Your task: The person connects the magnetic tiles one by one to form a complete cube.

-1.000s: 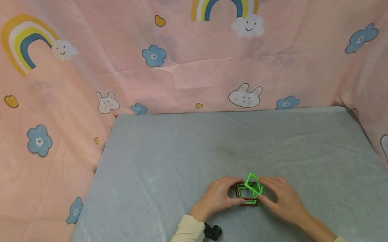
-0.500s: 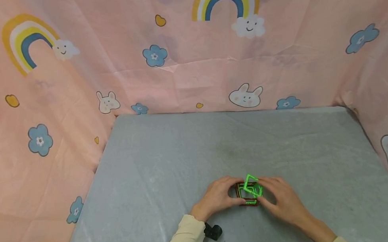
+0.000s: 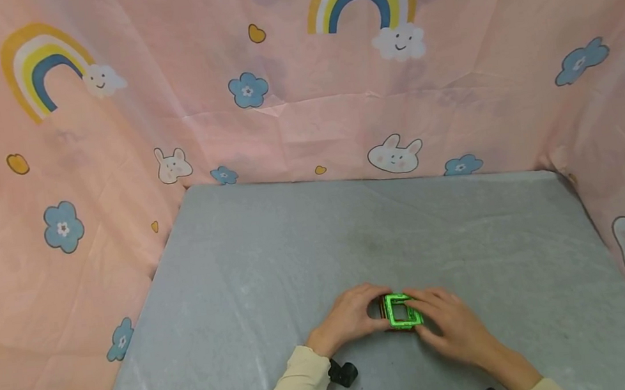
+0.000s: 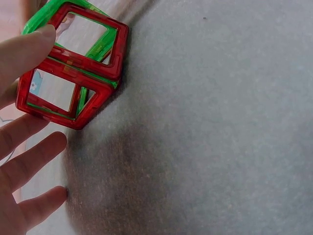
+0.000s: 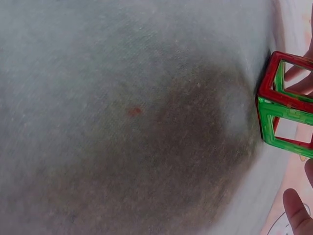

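A small box-shaped build of red and green magnetic tiles (image 4: 124, 49) stands on the grey table in front of the person. Each tile is an open square frame. A bright green tile (image 3: 404, 325) lies flat over its top in the head view. My left hand (image 3: 349, 316) grips the build from the left, its thumb (image 4: 41, 46) on a red face while other fingers spread below. From the right, my right hand (image 3: 451, 324) holds the green top tile, fingers on its far right corner and thumb near its front. Red and green side tiles (image 5: 288, 112) show at the right wrist view's edge.
Grey cloth covers the tabletop (image 3: 272, 244). A pink curtain (image 3: 304, 125) printed with rainbows, flowers and rabbits hangs round the back and both sides. A black wrist camera (image 3: 343, 373) sits at the left wrist.
The green tile was tilted above the box in my right fingers; it has come down flat over the top. My right hand has shifted slightly left with it. My left hand stays put.
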The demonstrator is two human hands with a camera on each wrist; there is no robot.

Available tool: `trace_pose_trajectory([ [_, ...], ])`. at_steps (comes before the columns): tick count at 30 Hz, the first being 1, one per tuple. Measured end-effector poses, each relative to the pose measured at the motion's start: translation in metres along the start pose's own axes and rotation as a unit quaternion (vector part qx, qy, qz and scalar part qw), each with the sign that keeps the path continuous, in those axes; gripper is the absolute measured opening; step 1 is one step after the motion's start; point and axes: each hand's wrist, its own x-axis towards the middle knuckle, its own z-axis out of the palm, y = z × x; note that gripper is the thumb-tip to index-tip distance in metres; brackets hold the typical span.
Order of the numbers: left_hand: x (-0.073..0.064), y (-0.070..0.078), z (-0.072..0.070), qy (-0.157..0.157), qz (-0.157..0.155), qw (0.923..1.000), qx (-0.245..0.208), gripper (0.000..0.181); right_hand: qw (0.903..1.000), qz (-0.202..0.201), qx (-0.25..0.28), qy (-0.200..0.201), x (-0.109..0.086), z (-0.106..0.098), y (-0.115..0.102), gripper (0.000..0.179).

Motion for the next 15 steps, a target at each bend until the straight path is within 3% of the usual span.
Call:
trace_pose_trajectory([
  [6,0.0004,0.0006,-0.0007,0.002,0.008,1.0,0.005,0.054,0.9999,0.007,0.0,-0.015,0.0003,-0.0006,-0.0015,0.044],
  [15,0.0011,0.0025,-0.0044,-0.02,-0.009,0.9998,-0.004,0.057,0.9992,0.022,0.001,-0.033,0.0005,0.0005,-0.0016,0.045],
])
